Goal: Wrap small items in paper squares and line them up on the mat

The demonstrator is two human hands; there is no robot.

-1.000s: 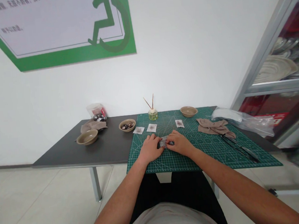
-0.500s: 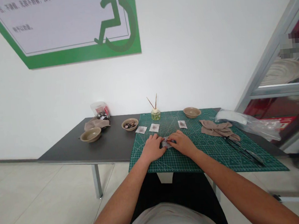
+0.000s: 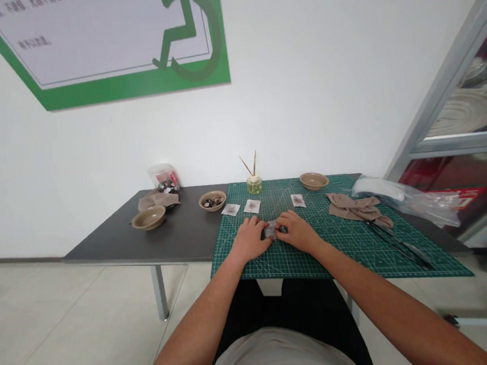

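Both of my hands rest on the green cutting mat (image 3: 343,250) near its front middle. My left hand (image 3: 249,240) and my right hand (image 3: 298,231) pinch a small clear sachet (image 3: 270,229) between their fingertips, pressing it down on the mat. The fingers of both hands are curled closed on it. Three more small white sachets (image 3: 252,206) lie in a row on the mat just beyond my hands.
A tan bowl (image 3: 314,181) and a reed diffuser jar (image 3: 254,184) stand at the mat's far edge. A beige cloth (image 3: 356,207), dark scissors (image 3: 398,243) and a plastic bag (image 3: 402,197) lie right. Two bowls (image 3: 148,218) and a tipped jar (image 3: 164,179) sit left on the dark table (image 3: 116,242).
My hands stay on the sachet with only slight finger shifts. The view has drifted a little to the left and down.
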